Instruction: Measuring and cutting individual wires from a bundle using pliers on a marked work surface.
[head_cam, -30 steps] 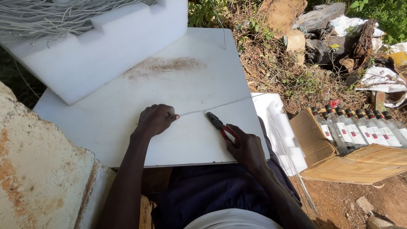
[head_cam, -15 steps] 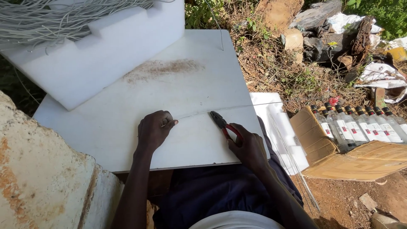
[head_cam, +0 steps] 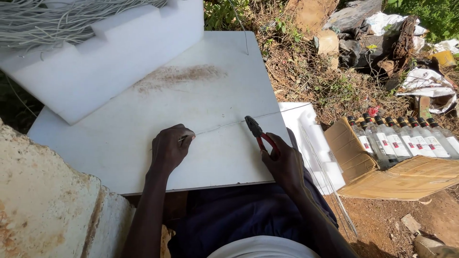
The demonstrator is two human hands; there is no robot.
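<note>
Steel wire [head_cam: 224, 125] running left-right, left hand [head_cam: 168, 149] pinching its end, right hand [head_cam: 285, 165] gripping pliers [head_cam: 258, 134] pointing up-left

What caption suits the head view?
Left hand pins a thin grey wire on a white flat board; right hand closes red-handled pliers on it.

Left hand [head_cam: 168, 149] lay knuckles-up, fingers curled in, thumb and forefinger pinched shut at its upper right. Left forearm ran straight up from the bottom edge. Right hand [head_cam: 285, 165] sat to the right, slightly nearer the body, fingers wrapped in a closed grip, thumb side facing left. Right forearm angled in from lower right.
</note>
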